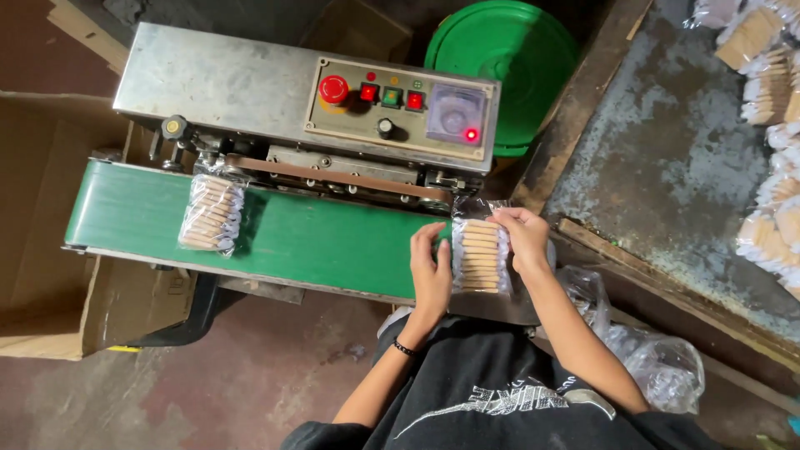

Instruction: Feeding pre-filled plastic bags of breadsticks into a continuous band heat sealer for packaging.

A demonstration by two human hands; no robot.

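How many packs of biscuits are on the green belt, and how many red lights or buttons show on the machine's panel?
Biscuit packs on the green belt: 2, one far along it, one between the left hand and right hand.
Red lights or buttons on the panel: 4.
Total: 6.

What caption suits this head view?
Both hands hold a clear biscuit packet on the green conveyor belt.
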